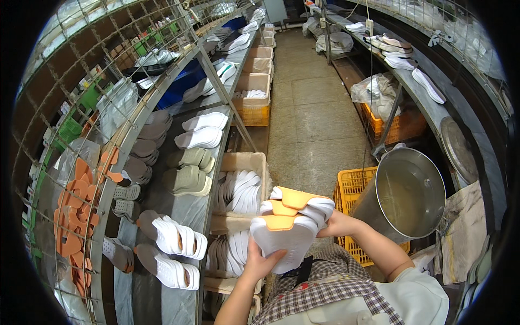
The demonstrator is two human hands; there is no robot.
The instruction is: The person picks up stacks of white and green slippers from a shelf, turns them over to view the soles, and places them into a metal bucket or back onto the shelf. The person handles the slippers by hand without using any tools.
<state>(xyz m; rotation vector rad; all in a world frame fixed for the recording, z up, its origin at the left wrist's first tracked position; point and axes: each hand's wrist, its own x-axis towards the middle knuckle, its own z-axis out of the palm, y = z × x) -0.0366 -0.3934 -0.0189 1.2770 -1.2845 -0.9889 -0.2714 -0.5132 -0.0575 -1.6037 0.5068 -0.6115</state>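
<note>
Between my two hands is a stack of white shoe soles (283,238), held in front of my checked apron (325,287). Orange patches (300,198) cover the far ends of the soles. My left hand (262,259) grips the stack from the left, its thumb lying on the top face of the nearest sole. From the right, my right hand (336,223) wraps round the stack's side; some of its fingers are hidden behind the soles.
At left, a long bench (187,216) carries rows of white soles (176,273) and beige soles (189,181). Below it stand lined crates (241,161) of soles. A metal bucket of cloudy liquid (409,195) and a yellow crate (355,181) stand at right, beside an aisle (298,108).
</note>
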